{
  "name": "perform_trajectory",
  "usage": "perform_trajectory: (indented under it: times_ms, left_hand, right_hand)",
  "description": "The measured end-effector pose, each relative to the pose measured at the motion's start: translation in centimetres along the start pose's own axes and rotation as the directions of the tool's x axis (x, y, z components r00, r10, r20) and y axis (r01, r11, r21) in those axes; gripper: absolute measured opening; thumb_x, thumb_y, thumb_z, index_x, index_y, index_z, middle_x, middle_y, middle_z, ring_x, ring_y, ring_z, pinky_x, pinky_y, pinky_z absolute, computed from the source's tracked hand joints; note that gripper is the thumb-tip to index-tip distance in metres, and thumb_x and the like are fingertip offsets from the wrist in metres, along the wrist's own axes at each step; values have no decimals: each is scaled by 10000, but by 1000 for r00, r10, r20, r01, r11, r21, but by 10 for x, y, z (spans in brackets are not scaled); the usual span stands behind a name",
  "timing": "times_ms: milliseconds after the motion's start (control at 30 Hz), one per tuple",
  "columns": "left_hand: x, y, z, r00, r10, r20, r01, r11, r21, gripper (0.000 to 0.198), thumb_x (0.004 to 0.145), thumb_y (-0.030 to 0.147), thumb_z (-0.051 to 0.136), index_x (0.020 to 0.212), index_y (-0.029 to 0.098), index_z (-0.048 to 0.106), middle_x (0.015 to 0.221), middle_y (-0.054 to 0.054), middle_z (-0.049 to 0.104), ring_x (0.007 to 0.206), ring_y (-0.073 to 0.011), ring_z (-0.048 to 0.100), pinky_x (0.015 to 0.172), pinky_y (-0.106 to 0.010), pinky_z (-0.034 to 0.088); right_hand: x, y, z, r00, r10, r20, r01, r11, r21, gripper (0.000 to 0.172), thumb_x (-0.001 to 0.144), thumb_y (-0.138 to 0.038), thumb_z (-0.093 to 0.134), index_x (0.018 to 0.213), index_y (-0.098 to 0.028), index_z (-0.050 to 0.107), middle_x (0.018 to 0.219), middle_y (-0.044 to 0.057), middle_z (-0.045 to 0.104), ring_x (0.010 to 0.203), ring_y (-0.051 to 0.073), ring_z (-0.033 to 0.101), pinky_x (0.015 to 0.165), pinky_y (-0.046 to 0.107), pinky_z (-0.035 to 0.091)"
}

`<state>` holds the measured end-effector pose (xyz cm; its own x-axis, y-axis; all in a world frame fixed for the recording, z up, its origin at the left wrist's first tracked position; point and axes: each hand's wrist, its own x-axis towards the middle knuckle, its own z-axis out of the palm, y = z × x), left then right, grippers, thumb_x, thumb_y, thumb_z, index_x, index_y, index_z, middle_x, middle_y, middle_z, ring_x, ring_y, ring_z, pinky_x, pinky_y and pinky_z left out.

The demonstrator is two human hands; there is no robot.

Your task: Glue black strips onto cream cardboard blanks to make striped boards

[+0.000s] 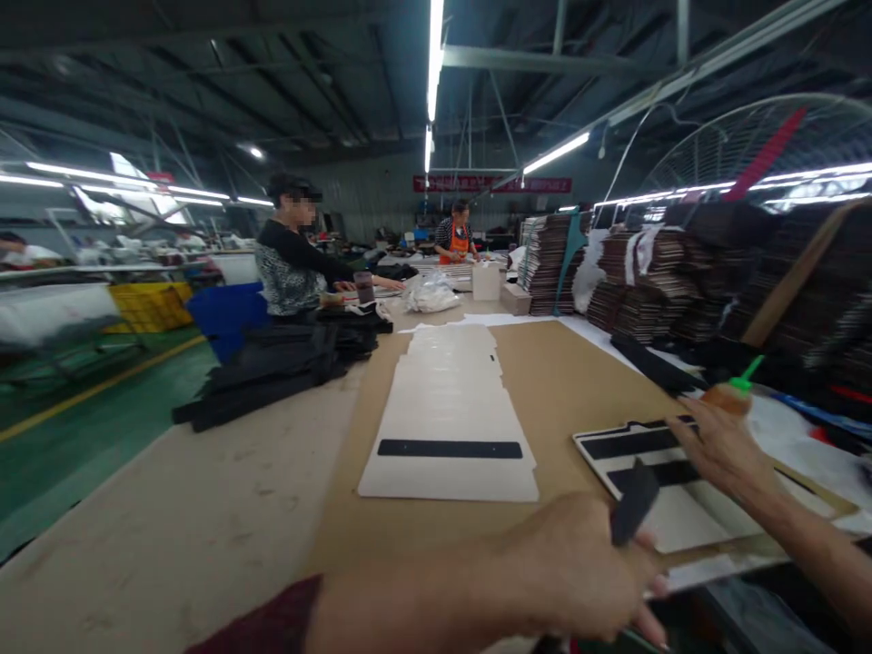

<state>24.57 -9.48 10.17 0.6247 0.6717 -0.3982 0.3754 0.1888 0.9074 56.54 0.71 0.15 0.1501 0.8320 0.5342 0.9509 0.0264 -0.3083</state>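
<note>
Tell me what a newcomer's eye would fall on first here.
Probably the long white spread of notched-edged panels on the brown tabletop at centre, with a flat black strip across its near end. Next, the bare left hand in the foreground, holding a dark flat piece. Then the amber bottle with a bright green nozzle, at right beyond the bare right hand.

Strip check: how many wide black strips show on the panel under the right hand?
2 on the panel: a far-edge strip and a nearer strip. The right hand may hide more.
</note>
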Motion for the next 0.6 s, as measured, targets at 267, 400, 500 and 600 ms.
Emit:
perform_trajectory:
  times_ms: [267, 400, 500, 600]
  left_hand:
    - [-89, -85, -136, 823, 311, -475, 232, 580, 781, 361, 888, 195, 421, 1183, 188, 628, 1125, -103, 680, 1049, -243, 625, 930, -359, 479]
    - [-61, -136, -171, 788, 276, -550, 387, 473, 791, 452, 857, 75, 372, 1263, 109, 568, 1252, -146, 612, 1174, -253, 541, 1046, -368, 387]
    - [-55, -147, -171, 764, 282, -580, 414, 476, 776, 478, 838, 50, 372, 1278, 87, 554, 1277, -154, 587, 1191, -270, 503, 1075, -385, 347]
    - [-63, -145, -162, 763, 283, -582, 412, 481, 774, 479, 826, 46, 375, 1261, 92, 571, 1266, -147, 577, 1182, -276, 488, 1058, -380, 360]
  right_hand:
    - [-81, -167, 23, 880, -319, 353, 248, 941, 232, 481, 938, -454, 416, 1260, -165, 624, 1317, 114, 618, 1243, 291, 536, 1100, 479, 384]
    - [-101, -186, 42, 904, -290, 313, 259, 956, 136, 491, 935, -452, 447, 1217, -113, 664, 1266, 167, 637, 1176, 337, 569, 1047, 519, 425]
    - [-107, -186, 48, 912, -295, 286, 276, 955, 105, 506, 945, -455, 427, 1215, -101, 668, 1269, 175, 633, 1186, 347, 557, 1043, 530, 423]
    - [-113, -185, 46, 914, -290, 283, 268, 956, 116, 523, 955, -472, 402, 1214, -101, 665, 1275, 173, 633, 1203, 338, 551, 1043, 533, 424]
